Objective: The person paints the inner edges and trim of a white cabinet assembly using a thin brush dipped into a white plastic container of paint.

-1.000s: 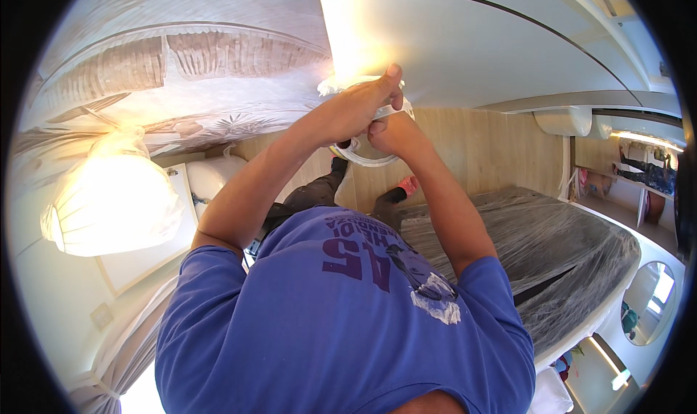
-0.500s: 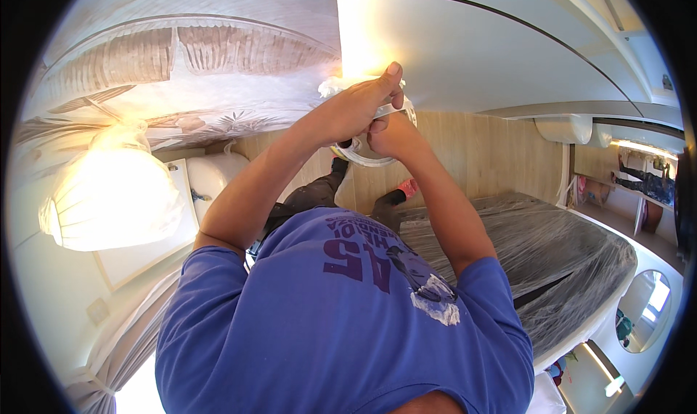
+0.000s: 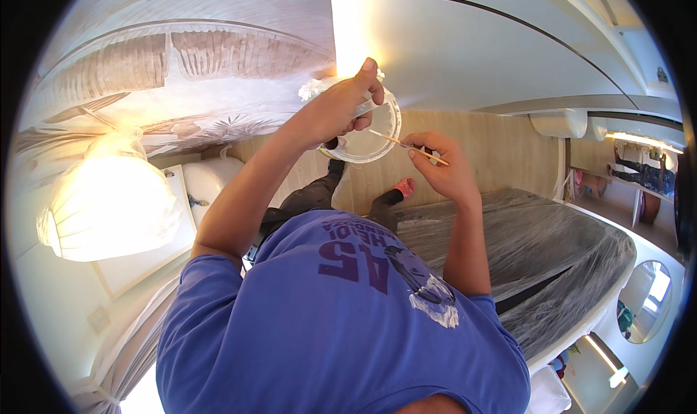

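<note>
- Clear plastic round container [image 3: 367, 134] clamped in left hand [image 3: 341, 109], fingers over rim.
- Thin wooden-handled brush [image 3: 406, 145] pinched in right hand [image 3: 439, 167], tip inside container.

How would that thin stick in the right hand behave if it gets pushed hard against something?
The thin stick looks slender and wood-coloured, so it is probably light and might flex or snap under pressure. The right hand pinches it at the fingertips, so it could pivot or slip in that grip.

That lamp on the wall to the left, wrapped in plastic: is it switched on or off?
On. The lamp glows bright yellow-white through its clear plastic wrap, and the glow washes out most of its surface.
</note>
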The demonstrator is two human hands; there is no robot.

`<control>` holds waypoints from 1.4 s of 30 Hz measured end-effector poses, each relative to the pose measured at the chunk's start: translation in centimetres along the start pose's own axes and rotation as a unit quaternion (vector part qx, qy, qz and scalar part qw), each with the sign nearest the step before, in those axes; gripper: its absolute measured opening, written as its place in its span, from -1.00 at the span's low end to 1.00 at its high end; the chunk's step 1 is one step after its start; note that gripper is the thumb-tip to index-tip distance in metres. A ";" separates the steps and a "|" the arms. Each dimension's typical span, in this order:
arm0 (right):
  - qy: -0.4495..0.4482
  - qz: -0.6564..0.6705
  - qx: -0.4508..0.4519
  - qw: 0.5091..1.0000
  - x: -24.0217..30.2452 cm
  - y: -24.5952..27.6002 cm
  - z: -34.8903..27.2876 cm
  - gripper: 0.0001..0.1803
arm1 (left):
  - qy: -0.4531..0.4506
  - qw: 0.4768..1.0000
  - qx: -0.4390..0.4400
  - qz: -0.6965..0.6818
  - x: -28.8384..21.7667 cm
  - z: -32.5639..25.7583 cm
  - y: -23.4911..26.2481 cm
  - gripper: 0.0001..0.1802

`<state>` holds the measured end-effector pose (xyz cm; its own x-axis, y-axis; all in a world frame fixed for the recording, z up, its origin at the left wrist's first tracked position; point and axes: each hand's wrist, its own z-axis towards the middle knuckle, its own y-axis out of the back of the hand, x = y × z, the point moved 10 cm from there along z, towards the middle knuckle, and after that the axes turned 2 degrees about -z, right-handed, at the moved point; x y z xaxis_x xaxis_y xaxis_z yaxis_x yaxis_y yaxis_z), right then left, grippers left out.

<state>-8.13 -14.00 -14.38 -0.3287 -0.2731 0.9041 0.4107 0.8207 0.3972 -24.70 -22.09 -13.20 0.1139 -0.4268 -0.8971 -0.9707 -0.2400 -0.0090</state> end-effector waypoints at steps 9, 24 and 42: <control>-0.004 -0.046 -0.012 0.999 0.5 1.5 -1.8 -0.85 | 0.013 1.000 -0.011 -0.018 0.9 -0.6 0.8 -0.19; -0.014 0.094 -0.025 0.995 -2.8 1.5 -2.9 -0.83 | 0.068 0.993 -0.018 -0.097 2.6 -1.2 0.1 -0.21; -0.090 0.312 -0.044 0.945 -9.4 -1.7 -2.3 -0.73 | 0.076 0.995 -0.022 -0.056 4.0 -0.6 0.8 -0.24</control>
<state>-3.81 -13.97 -23.21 -0.1347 0.3467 0.9283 0.6389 0.7464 -0.1861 -24.86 -24.52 -16.55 0.2543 -0.5217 -0.8143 -0.9403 -0.3303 -0.0820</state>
